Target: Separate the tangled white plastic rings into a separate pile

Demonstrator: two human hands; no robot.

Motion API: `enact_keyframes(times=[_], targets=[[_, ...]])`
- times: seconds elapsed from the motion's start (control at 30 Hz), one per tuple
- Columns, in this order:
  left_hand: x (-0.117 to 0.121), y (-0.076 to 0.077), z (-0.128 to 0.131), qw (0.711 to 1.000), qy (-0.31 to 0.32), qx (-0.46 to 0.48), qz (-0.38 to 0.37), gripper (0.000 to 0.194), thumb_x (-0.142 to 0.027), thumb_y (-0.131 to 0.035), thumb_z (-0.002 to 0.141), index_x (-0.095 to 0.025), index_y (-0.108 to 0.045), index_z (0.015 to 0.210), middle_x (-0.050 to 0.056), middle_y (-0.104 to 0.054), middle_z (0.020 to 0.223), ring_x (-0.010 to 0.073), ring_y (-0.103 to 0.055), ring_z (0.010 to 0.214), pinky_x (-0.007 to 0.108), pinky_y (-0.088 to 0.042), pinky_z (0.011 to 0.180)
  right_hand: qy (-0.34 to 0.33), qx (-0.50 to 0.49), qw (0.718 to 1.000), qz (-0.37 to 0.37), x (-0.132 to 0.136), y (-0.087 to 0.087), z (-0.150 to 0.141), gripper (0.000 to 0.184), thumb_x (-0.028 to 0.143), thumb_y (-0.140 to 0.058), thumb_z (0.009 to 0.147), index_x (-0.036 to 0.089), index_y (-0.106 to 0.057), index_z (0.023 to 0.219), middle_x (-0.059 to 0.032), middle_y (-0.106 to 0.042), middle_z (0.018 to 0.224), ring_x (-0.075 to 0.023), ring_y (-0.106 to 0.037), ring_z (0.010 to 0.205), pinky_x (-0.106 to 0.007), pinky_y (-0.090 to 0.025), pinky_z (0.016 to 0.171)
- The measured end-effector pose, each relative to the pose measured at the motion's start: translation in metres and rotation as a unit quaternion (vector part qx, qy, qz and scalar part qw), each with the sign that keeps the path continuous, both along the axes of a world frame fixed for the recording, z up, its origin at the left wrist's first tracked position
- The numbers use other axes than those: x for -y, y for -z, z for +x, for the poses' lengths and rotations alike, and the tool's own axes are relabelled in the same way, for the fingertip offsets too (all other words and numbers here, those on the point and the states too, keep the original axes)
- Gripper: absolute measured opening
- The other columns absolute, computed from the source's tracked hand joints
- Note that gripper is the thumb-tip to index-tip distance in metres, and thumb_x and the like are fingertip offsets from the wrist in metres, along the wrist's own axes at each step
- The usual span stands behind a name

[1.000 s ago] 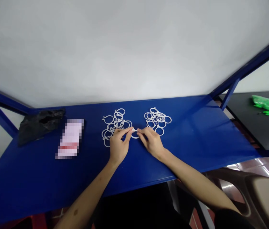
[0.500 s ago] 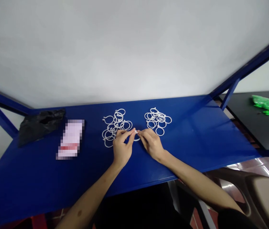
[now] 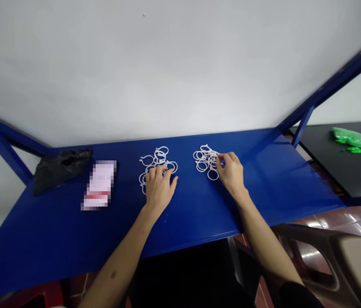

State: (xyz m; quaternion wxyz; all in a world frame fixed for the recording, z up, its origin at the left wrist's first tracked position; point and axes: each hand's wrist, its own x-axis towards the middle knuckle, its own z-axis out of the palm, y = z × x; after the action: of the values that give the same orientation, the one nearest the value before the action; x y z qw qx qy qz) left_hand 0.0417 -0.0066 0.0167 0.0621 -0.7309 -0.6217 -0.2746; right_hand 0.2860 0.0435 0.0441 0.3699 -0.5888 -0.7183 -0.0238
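Observation:
Two loose piles of white rings, each ring with a small eyelet on its rim, lie on the blue table (image 3: 196,214). Over the near part of the left pile (image 3: 147,161) rests my left hand (image 3: 159,188), palm down, its fingers apart and touching rings. At the right side of the right pile (image 3: 202,164), my right hand (image 3: 231,171) pinches a white ring between thumb and fingertips. That ring is mostly hidden by the fingers.
A black plastic bag (image 3: 58,171) and a blurred-out pale object (image 3: 100,184) lie on the left. Blue frame bars (image 3: 302,124) rise at the table's ends. A bag of green pieces (image 3: 355,139) sits on a dark table at right; a brown chair (image 3: 324,244) stands close by.
My hands have parted from the ring they held together mid-table. The left moved left onto the left pile and opened; the right moved right and up to the right pile.

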Motion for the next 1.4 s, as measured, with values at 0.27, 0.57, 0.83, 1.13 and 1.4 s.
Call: enact_keyframes(times=[0.27,0.57,0.83,1.13,1.4], targets=[[-0.001,0.005,-0.001,0.998,-0.020,-0.055,-0.039,0.017,-0.028,-0.063,0.092,-0.020,-0.072,0.105,0.012,-0.066,0.112,0.0321,-0.053,0.102,0.045,-0.042,0.083,0.020,0.017,0.993,-0.119,-0.005,0.023,0.020,0.016,0.023,-0.057,0.091,0.016,-0.070,0.098,-0.0090,-0.068,0.089,-0.0207,-0.063,0.076,-0.033,-0.049,0.073],[-0.003,0.003,-0.005,0.999,-0.029,-0.039,-0.011,0.009,-0.024,-0.064,0.091,-0.021,-0.071,0.093,0.010,-0.068,0.107,0.0302,-0.053,0.098,0.042,-0.039,0.078,0.013,0.004,0.998,-0.057,-0.004,0.019,0.011,0.026,0.034,-0.053,0.097,0.016,-0.070,0.103,-0.0115,-0.067,0.094,-0.0240,-0.061,0.084,-0.039,-0.052,0.079],[0.005,-0.008,0.007,0.995,0.036,0.054,0.071,0.011,-0.024,-0.062,0.094,-0.022,-0.070,0.088,0.007,-0.069,0.097,0.0246,-0.054,0.093,0.039,-0.039,0.082,-0.180,-0.094,0.971,-0.123,0.013,0.026,-0.027,0.024,0.036,-0.055,0.099,0.022,-0.067,0.114,-0.0085,-0.070,0.103,-0.0211,-0.066,0.091,-0.036,-0.054,0.084],[0.011,-0.004,0.018,0.984,0.138,0.102,0.040,0.015,-0.023,-0.058,0.097,-0.025,-0.073,0.098,0.005,-0.071,0.100,0.0216,-0.058,0.093,0.039,-0.046,0.088,-0.223,-0.310,0.901,-0.205,0.029,0.018,-0.060,0.025,0.037,-0.058,0.095,0.022,-0.061,0.115,0.0014,-0.069,0.076,-0.0152,-0.067,0.069,-0.029,-0.054,0.069],[0.007,-0.002,0.015,0.964,0.076,0.255,0.008,0.019,-0.025,-0.070,0.090,-0.021,-0.064,0.108,0.005,-0.071,0.097,0.0213,-0.061,0.095,0.036,-0.052,0.085,-0.187,-0.342,0.898,-0.203,0.027,0.023,-0.057,0.019,0.039,-0.063,0.092,0.022,-0.061,0.099,0.0001,-0.068,0.073,-0.0157,-0.066,0.064,-0.030,-0.055,0.065]])
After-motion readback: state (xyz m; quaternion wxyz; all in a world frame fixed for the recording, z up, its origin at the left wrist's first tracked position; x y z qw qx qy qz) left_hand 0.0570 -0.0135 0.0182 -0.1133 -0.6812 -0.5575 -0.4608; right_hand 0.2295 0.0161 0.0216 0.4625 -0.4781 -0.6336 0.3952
